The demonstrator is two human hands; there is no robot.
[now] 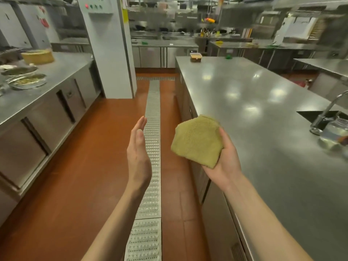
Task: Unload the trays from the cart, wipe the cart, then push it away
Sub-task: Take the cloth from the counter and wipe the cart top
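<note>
Legible text: none in the head view.
Control panel point(91, 1) on the white column: coloured buttons and small plates, lettering too blurred to read.
Red signs point(43, 20) on the left wall: shapes only (no characters resolve).
Papers point(299, 27) at the upper right: faint marks, unreadable.
Yellow sheet point(124, 15) on the column edge: no readable print.
Brands and numbers: none can be made out.
</note>
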